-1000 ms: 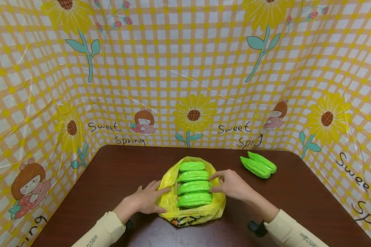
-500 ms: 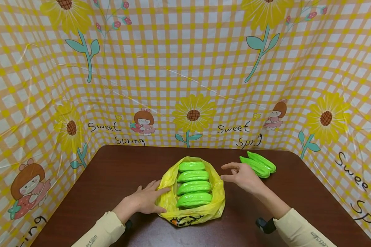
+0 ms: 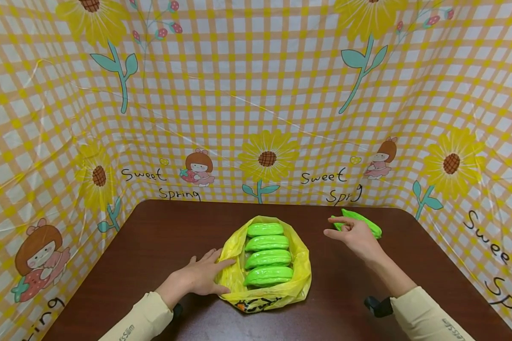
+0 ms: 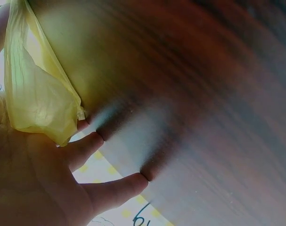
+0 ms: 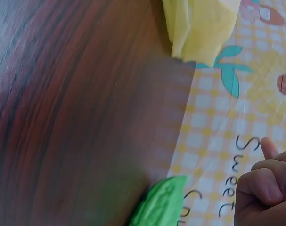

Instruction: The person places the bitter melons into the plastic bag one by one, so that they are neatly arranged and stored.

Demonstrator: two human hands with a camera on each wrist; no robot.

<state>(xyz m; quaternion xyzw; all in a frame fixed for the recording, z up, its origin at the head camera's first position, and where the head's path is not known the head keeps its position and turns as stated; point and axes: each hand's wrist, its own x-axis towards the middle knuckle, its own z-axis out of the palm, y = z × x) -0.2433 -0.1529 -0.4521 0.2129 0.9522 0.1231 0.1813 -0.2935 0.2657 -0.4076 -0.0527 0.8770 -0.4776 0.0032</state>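
Note:
Ridged, glossy green vegetables that look like bitter melons (image 3: 268, 258) lie stacked in a row inside a yellow plastic bag (image 3: 302, 286), its mouth wide. My left hand (image 3: 198, 277) rests against the bag's left side, thumb and fingers spread; in the left wrist view a fold of yellow plastic (image 4: 44, 94) lies against the palm, with fingertips on the table. Over a pair of the same vegetables at the back right hangs my right hand (image 3: 358, 239), index finger and thumb extended, other fingers bent, holding nothing. It hides most of the nearer bitter melon (image 3: 336, 225); the farther bitter melon (image 3: 370, 227) shows behind it.
A dark brown wooden table (image 3: 166, 227) carries everything. Checked cloth (image 3: 264, 104) with sunflowers and figures rises along its back and both sides. A black strap piece (image 3: 377, 307) sits under my right wrist.
My right hand has moved from the bitter melons in the bag rightward and away from me to the pair at the back right. My left hand and the bag stay in place.

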